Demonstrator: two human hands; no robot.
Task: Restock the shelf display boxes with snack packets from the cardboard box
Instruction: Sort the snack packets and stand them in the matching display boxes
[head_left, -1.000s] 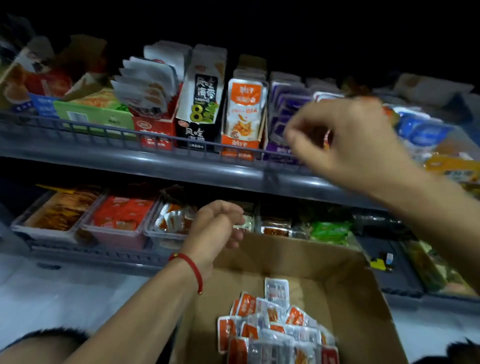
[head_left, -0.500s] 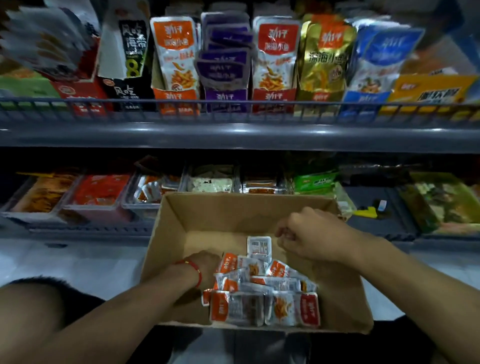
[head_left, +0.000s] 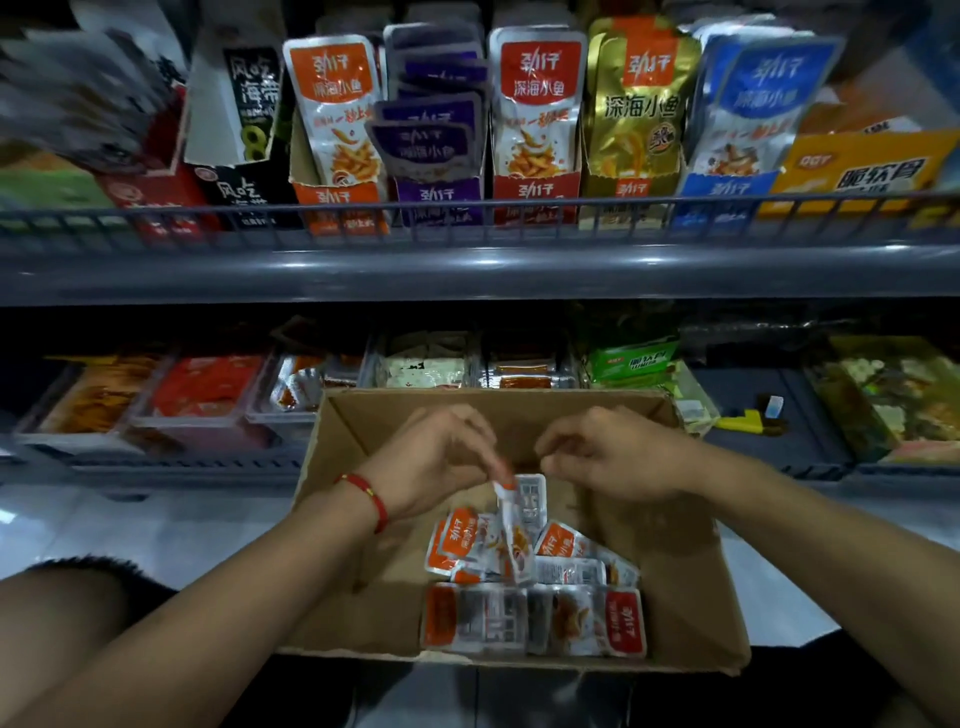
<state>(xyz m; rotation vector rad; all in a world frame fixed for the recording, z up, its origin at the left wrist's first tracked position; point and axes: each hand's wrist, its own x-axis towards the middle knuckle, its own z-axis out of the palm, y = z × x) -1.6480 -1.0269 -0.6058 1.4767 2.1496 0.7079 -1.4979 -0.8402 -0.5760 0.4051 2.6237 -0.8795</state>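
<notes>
Pick-up step: left hand (head_left: 436, 462) pinches one snack packet (head_left: 511, 535) over the cardboard box (head_left: 675, 597), right hand (head_left: 618, 457) curled, apparently empty; next, probably lift to display boxes (head_left: 337, 200), upper frame.

Upper shelf: orange packet (head_left: 332, 111), red packet (head_left: 537, 104), gold packet (head_left: 641, 104), blue packet (head_left: 763, 98) each read 劲仔 above 深海小鱼. Black-and-white packet (head_left: 244, 98): 风吃海带, large 8. Yellow display box (head_left: 862, 169): 脆软骨. Sachet in cardboard box (head_left: 460, 538): 劲仔. Other print blurred.
</notes>
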